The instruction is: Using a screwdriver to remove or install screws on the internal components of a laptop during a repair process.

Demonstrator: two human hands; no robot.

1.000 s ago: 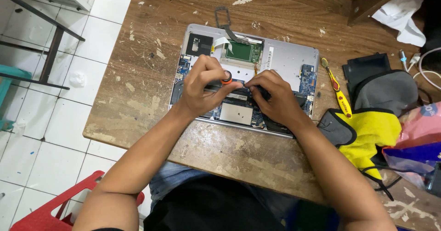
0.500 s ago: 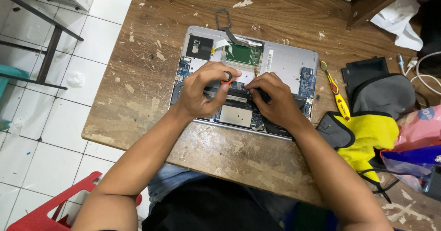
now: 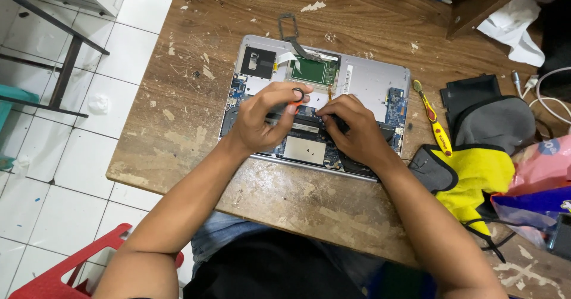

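An opened silver laptop base (image 3: 369, 82) lies on the worn wooden table (image 3: 178, 126), its blue circuit board and green card (image 3: 314, 71) exposed. My left hand (image 3: 264, 120) is closed on a small orange-handled tool (image 3: 295, 98) with a black ring top, tip down on the board. My right hand (image 3: 351, 132) rests on the board just to the right, fingertips pinched on a dark part near the tool's tip. What the fingers pinch is hidden.
A yellow-handled toothbrush (image 3: 433, 119) lies right of the laptop. A yellow and grey cloth bag (image 3: 476, 168), a black pouch (image 3: 470, 91), a pink packet (image 3: 544, 162), white cables (image 3: 547, 96) and crumpled paper (image 3: 511, 31) crowd the right. A red stool (image 3: 65, 269) stands on the tiled floor.
My left hand has turned slightly with the tool, which now stands a little further right. My right hand stays on the board.
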